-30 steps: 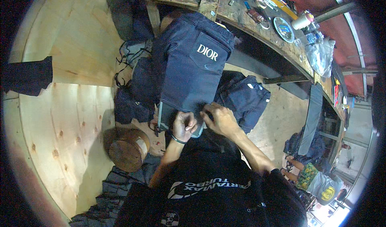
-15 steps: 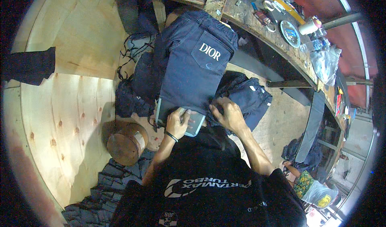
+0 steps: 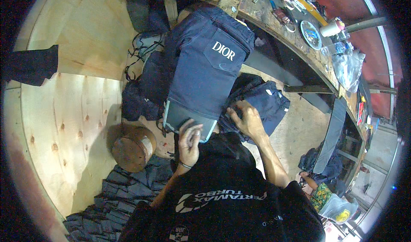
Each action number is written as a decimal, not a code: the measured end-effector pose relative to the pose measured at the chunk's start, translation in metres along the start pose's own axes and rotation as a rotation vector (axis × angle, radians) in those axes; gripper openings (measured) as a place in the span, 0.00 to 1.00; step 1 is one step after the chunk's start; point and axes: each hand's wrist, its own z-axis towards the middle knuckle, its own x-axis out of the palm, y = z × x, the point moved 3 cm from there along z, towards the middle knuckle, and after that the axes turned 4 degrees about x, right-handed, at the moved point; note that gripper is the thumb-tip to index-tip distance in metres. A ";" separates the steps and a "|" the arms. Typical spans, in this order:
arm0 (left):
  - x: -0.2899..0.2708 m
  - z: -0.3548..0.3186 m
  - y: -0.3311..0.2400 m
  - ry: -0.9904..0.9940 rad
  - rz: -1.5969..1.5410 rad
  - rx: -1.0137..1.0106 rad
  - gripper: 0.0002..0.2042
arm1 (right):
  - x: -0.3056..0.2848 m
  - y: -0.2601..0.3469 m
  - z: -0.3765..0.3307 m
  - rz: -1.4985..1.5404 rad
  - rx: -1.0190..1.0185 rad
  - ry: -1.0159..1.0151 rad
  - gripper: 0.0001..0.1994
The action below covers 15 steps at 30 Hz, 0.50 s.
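Note:
A pair of dark navy denim shorts (image 3: 195, 79), with a back pocket (image 3: 221, 55) bearing white print, lies stretched in front of me. One leg is drawn over a flat dark board (image 3: 195, 124) with a pale blue-green edge, whose near end sticks out of the hem. My left hand (image 3: 189, 144) is at that near end, fingers extended and slightly bent, not gripping the board. Just right of the hem is my right hand (image 3: 249, 121), its fingers loosely bent and apart, with nothing seen in them. Behind it lies a pile of dark garments (image 3: 269, 103) with small white labels.
A worn wooden workbench (image 3: 261, 21) runs along the far right, holding tape rolls, a round dish (image 3: 310, 35), a thread cone (image 3: 332, 28) and plastic bags. Left are a plywood wall (image 3: 77, 126), a round wooden block (image 3: 133, 150) and dark cloth pieces (image 3: 124, 186). Another person (image 3: 332, 201) sits lower right.
My left hand has drawn back from the board's surface to its near end. My right hand has come off the hem and moved slightly right. More of the board shows below the hem.

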 end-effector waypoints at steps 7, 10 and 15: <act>-0.073 -0.037 0.037 -0.019 -0.252 -0.204 0.16 | 0.005 -0.011 -0.001 -0.034 -0.008 0.046 0.19; -0.171 -0.076 0.025 -0.113 0.104 -0.372 0.15 | 0.014 -0.019 -0.004 -0.047 -0.052 0.054 0.20; -0.316 -0.100 -0.044 -0.263 0.999 -0.633 0.15 | 0.019 -0.026 0.003 0.109 0.146 0.036 0.22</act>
